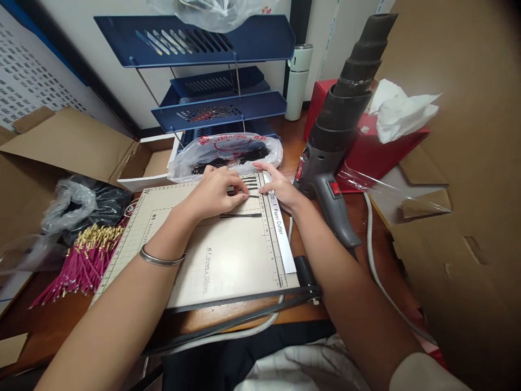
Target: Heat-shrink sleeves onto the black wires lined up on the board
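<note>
A cream paper cutter (236, 255) with printed grid marks lies in front of me, its white labelled guard strip (280, 233) along the right side. My left hand (217, 191) reaches over the board, thumb and fingertips pinched on a thin black strip (253, 196). Several short black strips (249, 182) lie side by side near the far right corner. A longer black strip (240, 215) lies across the board closer to me. My right hand (280, 187) rests at the guard strip, thumb and index finger apart, with nothing visible between them.
Behind the cutter sits a plastic bag (228, 157) of black strips. A heat gun (329, 146) stands at right, before a red tissue box (391, 146). Magenta wires with gold tips (87, 260) lie left. Blue trays (211, 108) and a bottle (298, 81) stand behind.
</note>
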`<action>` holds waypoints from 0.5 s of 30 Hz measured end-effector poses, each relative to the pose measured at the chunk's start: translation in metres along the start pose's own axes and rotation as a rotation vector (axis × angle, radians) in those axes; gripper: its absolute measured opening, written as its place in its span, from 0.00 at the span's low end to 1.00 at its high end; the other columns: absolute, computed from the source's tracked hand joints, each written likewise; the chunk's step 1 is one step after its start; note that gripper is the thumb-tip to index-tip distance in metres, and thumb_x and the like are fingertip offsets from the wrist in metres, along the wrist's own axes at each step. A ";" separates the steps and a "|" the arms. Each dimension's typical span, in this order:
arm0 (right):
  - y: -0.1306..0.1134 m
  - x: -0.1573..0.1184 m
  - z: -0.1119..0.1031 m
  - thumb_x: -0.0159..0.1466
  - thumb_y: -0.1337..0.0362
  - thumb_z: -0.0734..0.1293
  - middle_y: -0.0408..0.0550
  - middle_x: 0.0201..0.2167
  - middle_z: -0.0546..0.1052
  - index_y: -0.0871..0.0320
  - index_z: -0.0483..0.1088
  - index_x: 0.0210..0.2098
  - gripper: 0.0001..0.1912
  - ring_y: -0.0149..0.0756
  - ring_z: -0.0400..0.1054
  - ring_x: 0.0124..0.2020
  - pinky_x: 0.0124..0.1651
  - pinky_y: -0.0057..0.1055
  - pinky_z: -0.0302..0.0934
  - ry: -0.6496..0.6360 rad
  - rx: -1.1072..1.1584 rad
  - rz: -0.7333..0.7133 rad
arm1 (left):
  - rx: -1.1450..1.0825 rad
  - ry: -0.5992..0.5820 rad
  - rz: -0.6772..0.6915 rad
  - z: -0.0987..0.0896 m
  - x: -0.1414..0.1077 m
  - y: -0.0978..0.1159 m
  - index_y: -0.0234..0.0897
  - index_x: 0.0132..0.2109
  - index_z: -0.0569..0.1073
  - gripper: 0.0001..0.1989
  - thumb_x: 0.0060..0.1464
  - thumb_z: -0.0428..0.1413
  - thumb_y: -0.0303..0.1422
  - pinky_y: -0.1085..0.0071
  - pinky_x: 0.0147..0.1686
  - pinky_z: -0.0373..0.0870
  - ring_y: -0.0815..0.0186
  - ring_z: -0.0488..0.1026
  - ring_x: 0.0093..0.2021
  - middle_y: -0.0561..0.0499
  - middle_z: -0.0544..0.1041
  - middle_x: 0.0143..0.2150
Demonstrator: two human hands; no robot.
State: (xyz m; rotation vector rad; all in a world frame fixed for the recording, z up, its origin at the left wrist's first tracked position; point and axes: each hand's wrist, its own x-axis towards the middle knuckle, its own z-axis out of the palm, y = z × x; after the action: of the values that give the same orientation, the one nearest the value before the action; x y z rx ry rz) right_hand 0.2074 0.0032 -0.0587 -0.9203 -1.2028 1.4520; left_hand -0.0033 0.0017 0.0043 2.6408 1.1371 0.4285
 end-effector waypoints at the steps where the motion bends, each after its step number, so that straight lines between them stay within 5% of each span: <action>1: 0.000 0.000 0.000 0.41 0.68 0.69 0.46 0.61 0.70 0.49 0.71 0.54 0.38 0.51 0.64 0.64 0.75 0.51 0.54 0.000 0.002 0.005 | -0.004 -0.001 0.002 0.000 0.000 -0.001 0.41 0.37 0.84 0.11 0.60 0.58 0.40 0.56 0.49 0.52 0.55 0.71 0.45 0.48 0.81 0.38; 15: -0.002 -0.002 0.001 0.40 0.68 0.69 0.46 0.61 0.68 0.48 0.70 0.54 0.40 0.51 0.65 0.62 0.74 0.53 0.56 0.009 -0.016 0.026 | 0.029 0.018 -0.044 0.000 0.001 0.000 0.41 0.38 0.84 0.12 0.61 0.58 0.41 0.55 0.48 0.54 0.54 0.72 0.46 0.47 0.83 0.40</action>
State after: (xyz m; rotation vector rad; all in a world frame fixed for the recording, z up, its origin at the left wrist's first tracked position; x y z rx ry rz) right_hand 0.2070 0.0004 -0.0562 -0.9555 -1.2009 1.4591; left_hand -0.0022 0.0024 0.0042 2.6367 1.2132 0.4317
